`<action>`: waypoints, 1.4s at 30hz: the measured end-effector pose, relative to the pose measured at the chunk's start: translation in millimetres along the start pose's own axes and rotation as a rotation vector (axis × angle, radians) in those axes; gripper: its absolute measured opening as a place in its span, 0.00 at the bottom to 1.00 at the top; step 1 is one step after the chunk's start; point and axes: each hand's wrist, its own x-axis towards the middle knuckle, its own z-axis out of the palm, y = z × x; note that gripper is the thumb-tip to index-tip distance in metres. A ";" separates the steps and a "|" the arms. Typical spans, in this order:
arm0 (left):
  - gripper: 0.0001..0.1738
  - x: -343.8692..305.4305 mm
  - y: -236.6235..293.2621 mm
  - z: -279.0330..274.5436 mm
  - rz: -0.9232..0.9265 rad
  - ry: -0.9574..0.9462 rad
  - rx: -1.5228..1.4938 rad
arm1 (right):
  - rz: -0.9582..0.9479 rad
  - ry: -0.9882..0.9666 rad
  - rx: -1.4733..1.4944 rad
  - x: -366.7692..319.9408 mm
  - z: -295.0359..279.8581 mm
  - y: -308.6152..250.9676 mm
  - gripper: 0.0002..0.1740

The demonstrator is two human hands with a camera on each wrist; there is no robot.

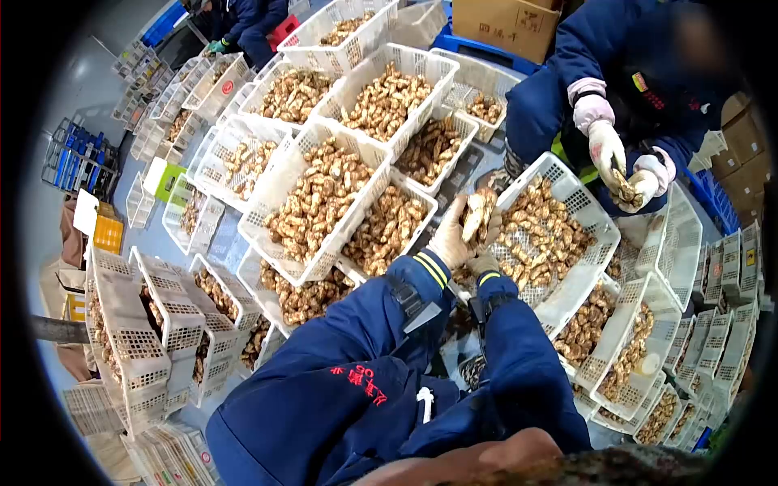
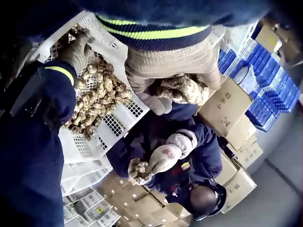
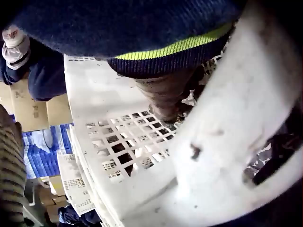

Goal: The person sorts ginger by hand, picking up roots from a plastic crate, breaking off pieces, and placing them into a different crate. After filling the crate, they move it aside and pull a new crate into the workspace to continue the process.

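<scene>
In the head view my gloved left hand (image 1: 448, 243) grips a few knobbly brown-and-cream pieces (image 1: 478, 215). Its fingers curl around these in the left wrist view, where the cluster (image 2: 182, 89) shows under the palm. My gloved right hand (image 1: 484, 264) is lower, by the near side of a white perforated crate (image 1: 574, 190) that holds more such pieces. In the left wrist view the right hand (image 2: 75, 54) points down over the crate's end, its fingertips at a brown lump. The crate wall partly hides that hand (image 3: 161, 97) in the right wrist view, so I cannot tell its grip.
Several filled white crates (image 1: 442, 77) are stacked and spread to the left. More crates (image 1: 660, 320) stand at the right. Across from me sits a person in blue, whose gloved hands (image 1: 620, 162) hold similar pieces. Cardboard boxes (image 1: 504, 28) stand behind.
</scene>
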 end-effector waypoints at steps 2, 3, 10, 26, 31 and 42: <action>0.43 -3.9 1.8 5.3 -0.039 -0.020 -0.026 | 0.028 0.041 0.140 -18.7 -16.1 -0.5 0.28; 0.44 -4.0 1.9 4.7 -0.079 -0.047 -0.083 | 0.124 0.043 0.258 -49.3 -44.9 -16.6 0.27; 0.46 -27.6 20.0 18.9 -0.022 -0.024 -0.110 | -0.170 -0.001 1.881 -112.7 -64.6 34.2 0.26; 0.33 -353.7 76.9 -158.5 0.116 0.895 -0.013 | -0.433 0.148 1.724 -212.5 -120.6 12.0 0.34; 0.33 -381.1 101.3 -262.8 -0.006 1.019 0.131 | -0.426 0.330 1.796 -201.9 -124.0 44.9 0.29; 0.38 -90.3 3.1 28.7 -0.163 0.140 0.583 | -0.278 0.461 1.207 -226.8 -135.0 12.7 0.25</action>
